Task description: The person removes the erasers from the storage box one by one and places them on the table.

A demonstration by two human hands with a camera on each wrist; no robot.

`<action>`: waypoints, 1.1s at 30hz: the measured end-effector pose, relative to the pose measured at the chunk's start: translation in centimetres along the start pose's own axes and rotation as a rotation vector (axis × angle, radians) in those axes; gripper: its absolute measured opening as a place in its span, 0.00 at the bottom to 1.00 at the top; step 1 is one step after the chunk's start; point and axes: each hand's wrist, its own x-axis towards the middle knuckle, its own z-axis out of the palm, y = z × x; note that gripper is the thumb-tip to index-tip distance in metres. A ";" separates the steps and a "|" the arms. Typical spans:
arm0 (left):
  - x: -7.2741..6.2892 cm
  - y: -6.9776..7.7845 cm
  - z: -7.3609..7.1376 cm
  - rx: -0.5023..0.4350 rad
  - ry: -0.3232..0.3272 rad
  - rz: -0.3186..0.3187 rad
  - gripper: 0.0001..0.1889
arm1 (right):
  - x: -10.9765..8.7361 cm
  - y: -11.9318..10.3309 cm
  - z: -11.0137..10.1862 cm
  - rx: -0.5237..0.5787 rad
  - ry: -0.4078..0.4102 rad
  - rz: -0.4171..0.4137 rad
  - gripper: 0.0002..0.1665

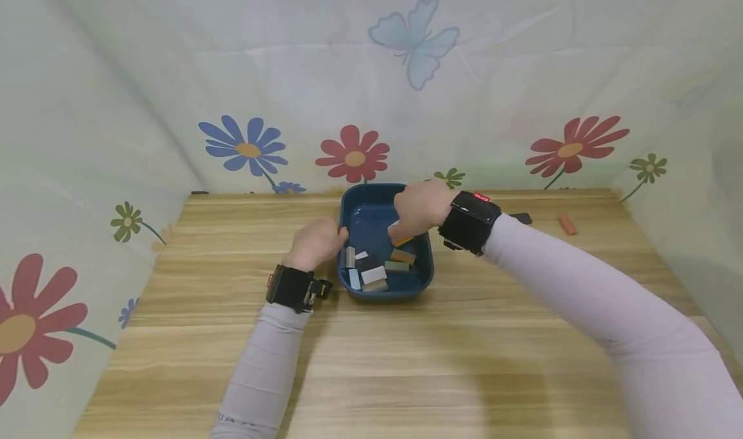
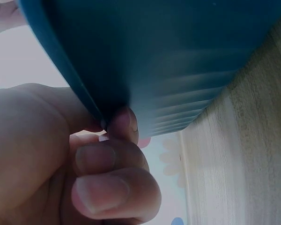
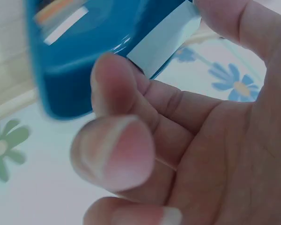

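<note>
Right grip [image 1: 422, 205] is pinching a pale block [image 3: 165, 40] at the blue tub [image 1: 368, 226]

The tub is sitting on the desk [image 1: 377, 361], and the right grip is hanging over its two o'clock side, thumb and fingertips apparently holding the pale block near its ends. At nine o'clock the left grip [image 1: 316, 242] is pinching the tub's rim. Inside, loose blocks [image 1: 373, 274] are lying mainly between four and eight o'clock, an orange block [image 1: 402, 240] resting around three, just by the right grip. Outside, toward three o'clock, a dark block [image 1: 521, 218] and a reddish block [image 1: 567, 225] are lying on the desk.

Slipping is looking like the likeliest trouble: only fingertips are bearing on the pale block, so a twist or a bump on the rim could be dropping it. Uneven pulling by the left grip could be tipping the tub and sliding its contents. The right sleeve [image 1: 580, 303] is passing close to the dark block, so a low sweep could be nudging it.
</note>
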 end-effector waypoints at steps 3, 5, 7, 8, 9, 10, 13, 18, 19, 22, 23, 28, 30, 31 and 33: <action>0.0 0.1 0.1 0.001 0.004 0.003 0.21 | -0.5 1.7 0.4 0.010 0.001 0.038 0.25; 0.0 0.1 0.0 0.000 0.003 0.002 0.21 | -0.5 2.7 0.8 0.009 -0.004 0.057 0.24; 0.0 0.1 0.0 -0.003 0.001 -0.002 0.21 | -0.6 3.8 1.3 0.003 -0.007 0.067 0.25; 0.0 0.1 0.0 -0.001 -0.001 -0.002 0.21 | -0.5 4.4 1.7 0.001 -0.012 0.073 0.26; 0.0 0.1 0.1 0.000 -0.002 -0.003 0.21 | -0.5 4.9 2.0 0.005 -0.023 0.080 0.26; 0.0 0.1 0.1 0.000 -0.004 -0.005 0.21 | -0.5 5.4 2.3 0.010 -0.037 0.088 0.27; -0.1 0.1 0.1 0.001 -0.008 -0.005 0.21 | -0.5 6.7 3.5 0.028 -0.063 0.103 0.26; -0.1 0.2 0.0 0.000 -0.005 -0.002 0.20 | -0.5 8.5 5.8 0.084 -0.082 0.157 0.22; -0.1 0.2 0.0 -0.001 -0.008 -0.002 0.20 | -0.4 8.8 6.3 0.087 -0.082 0.167 0.21; -0.1 0.2 0.0 0.002 -0.014 -0.005 0.21 | -0.4 9.9 7.7 0.068 -0.071 0.179 0.23; -0.1 0.2 0.0 0.001 -0.018 -0.008 0.21 | -0.5 10.2 8.1 0.063 -0.071 0.181 0.24; 0.0 0.3 0.0 0.000 -0.025 -0.016 0.21 | -0.1 11.2 9.7 0.061 -0.081 0.204 0.26; 0.0 0.2 0.0 -0.003 -0.022 -0.017 0.20 | 0.2 11.4 10.3 0.070 -0.087 0.214 0.25; 0.0 0.2 0.0 -0.005 -0.020 -0.017 0.20 | 0.3 11.5 10.5 0.075 -0.090 0.215 0.24; 0.0 0.1 0.0 -0.009 -0.018 -0.017 0.20 | 0.6 11.6 10.8 0.078 -0.091 0.217 0.24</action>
